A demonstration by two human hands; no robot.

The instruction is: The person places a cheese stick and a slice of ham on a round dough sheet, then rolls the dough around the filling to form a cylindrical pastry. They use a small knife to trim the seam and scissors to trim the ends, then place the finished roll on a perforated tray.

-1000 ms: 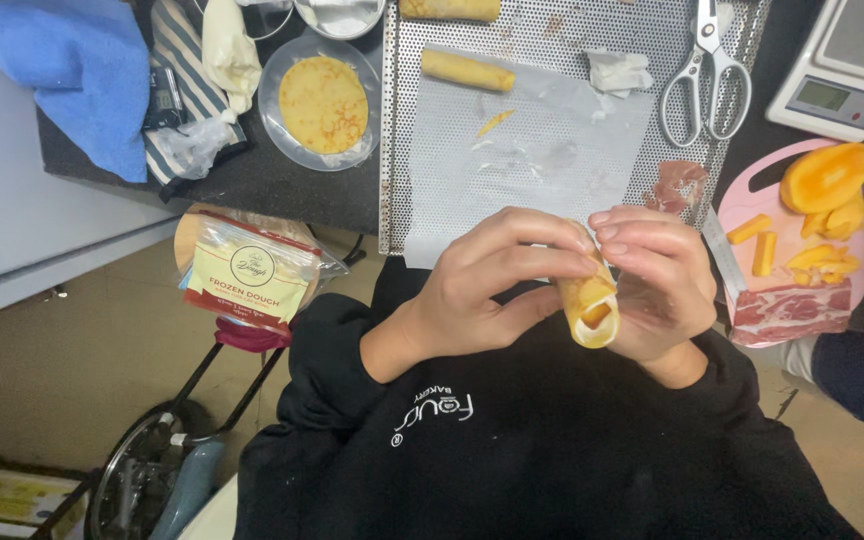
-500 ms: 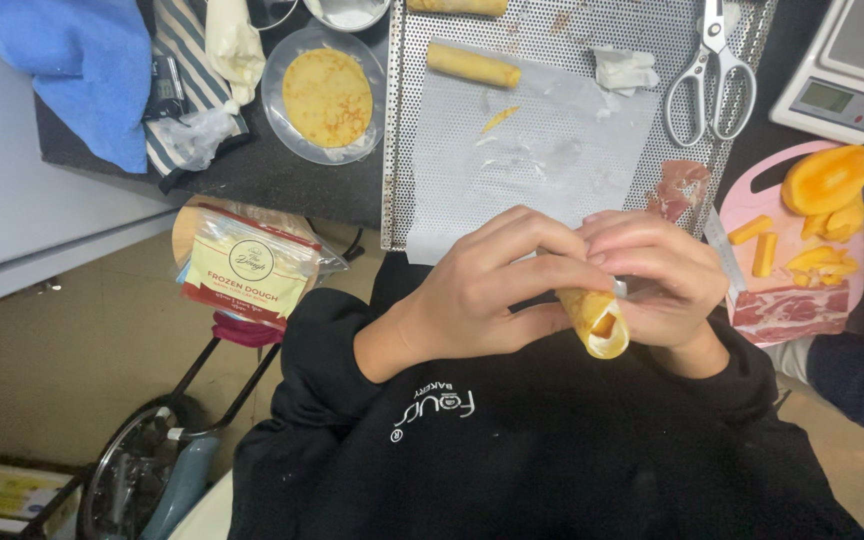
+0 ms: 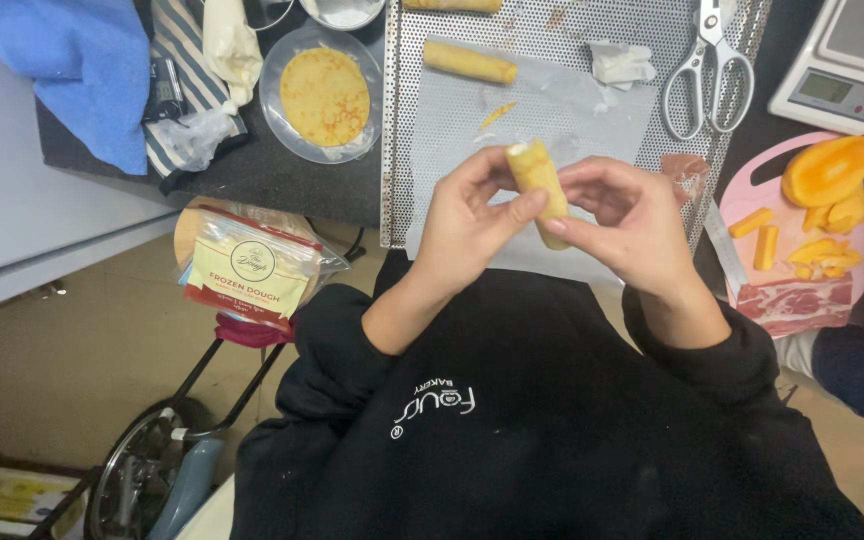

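My left hand [image 3: 467, 220] and my right hand [image 3: 624, 218] together hold a small rolled yellow dough roll [image 3: 537, 182] between the fingertips, just above the near edge of a perforated metal tray [image 3: 552, 50]. A sheet of parchment paper [image 3: 552, 120] lies on the tray under my hands. A finished roll [image 3: 470, 62] lies on the paper's far left, and another roll [image 3: 452, 5] shows at the top edge.
A round plate with a flat yellow pancake [image 3: 324, 95] stands left of the tray. White scissors [image 3: 709, 65] lie on the tray's right. A pink board [image 3: 802, 235] holds orange squash pieces and bacon. A scale [image 3: 842, 60], a blue cloth [image 3: 62, 60] and a dough package [image 3: 247, 270] are around.
The roll was curled open between my hands low by my chest. Now it is rolled tight and both hands have raised it over the tray's near edge.
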